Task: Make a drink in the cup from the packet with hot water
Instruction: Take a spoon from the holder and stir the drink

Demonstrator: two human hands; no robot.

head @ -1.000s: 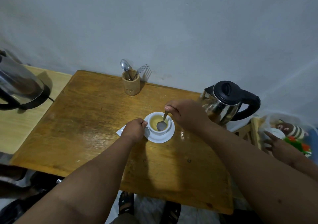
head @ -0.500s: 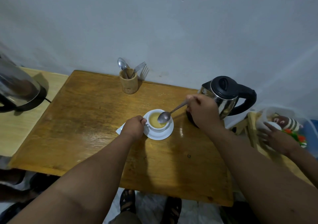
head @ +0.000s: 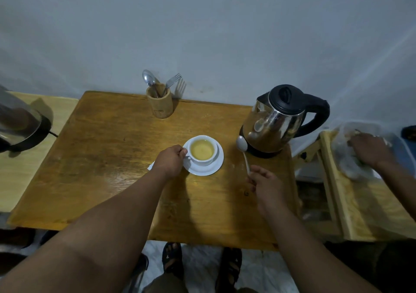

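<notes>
Fingers (head: 180, 152) on cup (head: 202, 150) handle; spoon (head: 244, 153) tabled

One head-worn, wide-angle view is given, directed forward and steeply down from above the near edge of the wooden table (head: 112, 157). The whole tabletop is taken in at arm's length, bounded behind by the wall (head: 225, 33).

The spoon (head: 243, 153) is no longer over the cup (head: 203, 150) — it now lies on the table (head: 112, 157), its bowl just beside the kettle (head: 276, 121) base. The right hand (head: 266, 185) is drawn back toward the person, its fingertips (head: 252, 176) at the handle end.
</notes>
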